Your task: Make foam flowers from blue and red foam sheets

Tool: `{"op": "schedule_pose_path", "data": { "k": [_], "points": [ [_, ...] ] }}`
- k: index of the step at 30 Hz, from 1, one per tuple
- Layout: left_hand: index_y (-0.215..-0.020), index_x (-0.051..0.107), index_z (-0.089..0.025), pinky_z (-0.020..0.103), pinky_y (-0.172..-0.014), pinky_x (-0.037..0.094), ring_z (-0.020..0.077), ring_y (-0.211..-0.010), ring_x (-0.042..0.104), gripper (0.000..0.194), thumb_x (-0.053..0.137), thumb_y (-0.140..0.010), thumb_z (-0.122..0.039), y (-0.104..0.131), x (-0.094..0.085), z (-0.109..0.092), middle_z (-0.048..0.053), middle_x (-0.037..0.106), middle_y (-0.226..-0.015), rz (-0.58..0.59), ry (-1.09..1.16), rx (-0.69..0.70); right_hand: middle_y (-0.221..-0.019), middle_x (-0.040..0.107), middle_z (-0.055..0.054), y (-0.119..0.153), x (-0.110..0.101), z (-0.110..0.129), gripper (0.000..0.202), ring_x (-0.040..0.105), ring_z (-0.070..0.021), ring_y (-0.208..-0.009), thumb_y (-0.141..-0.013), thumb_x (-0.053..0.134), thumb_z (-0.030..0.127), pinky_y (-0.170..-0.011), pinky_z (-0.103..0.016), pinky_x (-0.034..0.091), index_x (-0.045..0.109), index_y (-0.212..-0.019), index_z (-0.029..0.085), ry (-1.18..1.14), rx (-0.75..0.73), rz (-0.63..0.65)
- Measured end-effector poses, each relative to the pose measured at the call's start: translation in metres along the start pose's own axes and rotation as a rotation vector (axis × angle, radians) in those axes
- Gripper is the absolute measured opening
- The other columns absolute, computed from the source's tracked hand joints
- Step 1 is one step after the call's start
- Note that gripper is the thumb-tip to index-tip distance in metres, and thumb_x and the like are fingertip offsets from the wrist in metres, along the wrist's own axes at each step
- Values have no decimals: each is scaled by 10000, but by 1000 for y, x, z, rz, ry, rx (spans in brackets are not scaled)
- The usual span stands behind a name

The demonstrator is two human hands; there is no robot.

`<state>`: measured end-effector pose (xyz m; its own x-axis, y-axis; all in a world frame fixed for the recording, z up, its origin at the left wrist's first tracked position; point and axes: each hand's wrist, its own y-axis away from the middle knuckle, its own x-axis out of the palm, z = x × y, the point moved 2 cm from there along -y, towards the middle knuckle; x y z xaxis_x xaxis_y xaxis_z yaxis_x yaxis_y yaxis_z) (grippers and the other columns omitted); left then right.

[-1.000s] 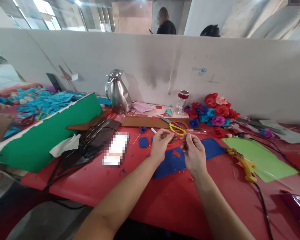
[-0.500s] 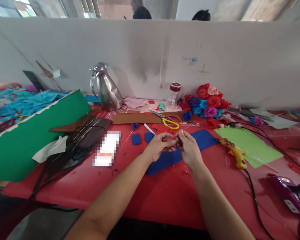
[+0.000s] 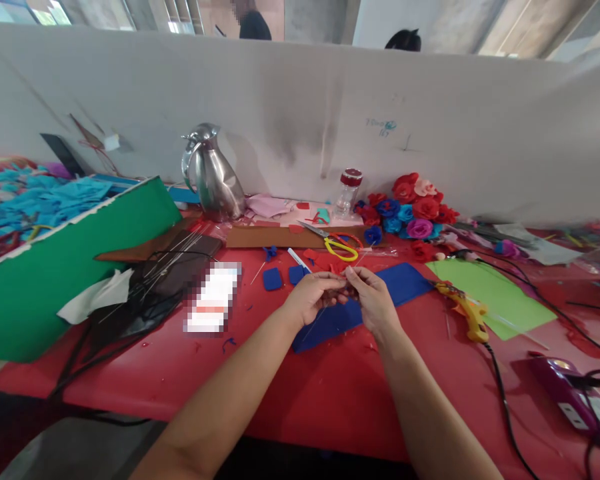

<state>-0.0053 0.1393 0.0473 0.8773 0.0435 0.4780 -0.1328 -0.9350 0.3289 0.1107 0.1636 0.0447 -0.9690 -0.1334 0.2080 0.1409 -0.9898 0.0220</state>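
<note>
Now, fingertips meet over the blue felt

Both hands are up off the red worktop [image 3: 330,400], close to its middle, and they come together fingertip to fingertip. The left hand [image 3: 313,297] has its grip pinched around something small and dark, and the right hand [image 3: 373,300] pinches the same small piece from the other side; what exactly that piece is, the view is too blurred to tell. A thin wire [image 3: 314,321] seems to slant down from the pinch toward the near edge, across the blue felt sheet [image 3: 405,280] that lies just beneath the hands.

By the look of it, this is a fine assembly step: a small part being worked onto the wire between the two pinches. The next move, I'd judge, calls for steady fingertips and a firm hold on the wire so the piece does not slip.

Toward the far edge lie the yellow-handled scissors [image 3: 339,247], with a cluster of felt roses [image 3: 415,210] to their right against the partition. The yellow glue gun [image 3: 467,310] rests to the right of the hands, cable trailing to the near edge, and a steel jug [image 3: 213,177] stands at the far left.
</note>
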Motion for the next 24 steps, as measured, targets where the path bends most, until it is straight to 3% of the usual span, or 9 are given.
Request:
{"op": "schedule_pose_path", "data": {
  "k": [3,8,13,20,22,24],
  "points": [
    [-620,674,-137,193,-522,411,89,-532,581,117,777,-569,-158,3,-4,0,17,643,-571,-2,0,-23,-501,528,52,1,1,0,401,423,-63,-440,-589,766,531,-437,-197,312,606,-617,165,3,22,44],
    [-586,672,-145,179,-489,383,59,-473,522,121,790,-571,-168,8,-15,2,18,633,-550,78,-72,-127,-477,502,53,3,0,3,399,411,-57,-442,-580,780,519,-441,-194,300,610,-585,158,36,68,101],
    [-601,710,-156,188,-484,389,74,-484,535,40,741,-623,-143,12,-14,-1,26,629,-535,193,-251,-203,-508,504,51,-4,-15,7,376,384,-50,-437,-555,805,488,-405,-187,278,612,-600,169,-63,63,-42],
    [-571,707,-175,193,-456,384,83,-471,529,67,763,-606,-169,13,-13,-2,30,635,-533,310,-330,-214,-554,497,54,-15,-40,13,360,390,-48,-431,-596,794,441,-370,-189,266,547,-620,179,-153,-57,-237],
    [-579,710,-175,184,-454,394,84,-478,540,60,756,-613,-158,11,-16,-3,32,642,-542,311,-332,-204,-553,477,65,-17,-46,14,384,375,-40,-422,-595,794,444,-372,-184,264,515,-618,181,-197,-88,-324],
    [-587,708,-166,172,-464,411,83,-492,557,63,745,-626,-132,7,-21,-5,37,647,-554,235,-278,-168,-540,460,73,-17,-49,15,401,361,-35,-417,-578,801,445,-374,-179,252,499,-608,182,-217,-109,-396]
  ]
}}
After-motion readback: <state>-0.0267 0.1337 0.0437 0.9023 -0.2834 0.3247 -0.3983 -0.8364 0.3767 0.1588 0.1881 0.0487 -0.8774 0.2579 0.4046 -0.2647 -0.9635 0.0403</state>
